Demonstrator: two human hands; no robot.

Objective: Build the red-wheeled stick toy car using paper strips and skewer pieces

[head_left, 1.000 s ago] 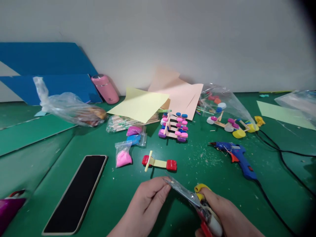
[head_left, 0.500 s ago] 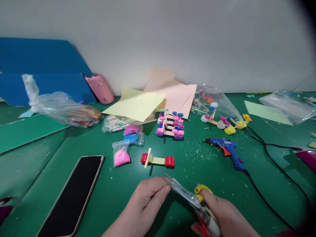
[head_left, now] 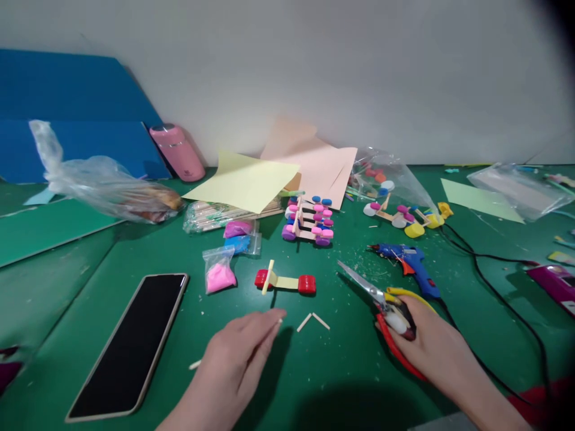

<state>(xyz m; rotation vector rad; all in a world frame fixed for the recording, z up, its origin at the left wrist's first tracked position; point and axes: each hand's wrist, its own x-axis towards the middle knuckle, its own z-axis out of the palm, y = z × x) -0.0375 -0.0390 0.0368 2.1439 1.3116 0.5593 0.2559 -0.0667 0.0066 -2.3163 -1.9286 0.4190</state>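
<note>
My right hand [head_left: 426,335] grips scissors [head_left: 366,282] with red and yellow handles, their blades pointing up and left above the green table. My left hand [head_left: 238,353] is closed around a thin pale stick [head_left: 194,364]; one end sticks out to the left and a tip shows at the fingers, the middle being hidden. Between the hands lie two short stick pieces [head_left: 304,323] forming an upturned V. Just beyond them stands a small model car [head_left: 286,282] with a pale body, red wheels and an upright pale stick.
A phone [head_left: 130,347] lies at left, near small bags of pink [head_left: 220,278] and blue clay. Several finished model cars [head_left: 309,224] stand behind. A blue glue gun [head_left: 408,260] and its cord are at right. Paper sheets [head_left: 245,182] and a pink bottle [head_left: 177,152] sit by the wall.
The scissors have moved right, away from my left hand, and their handles are spread wider. My left hand has shifted left. Two short stick pieces now show on the table.
</note>
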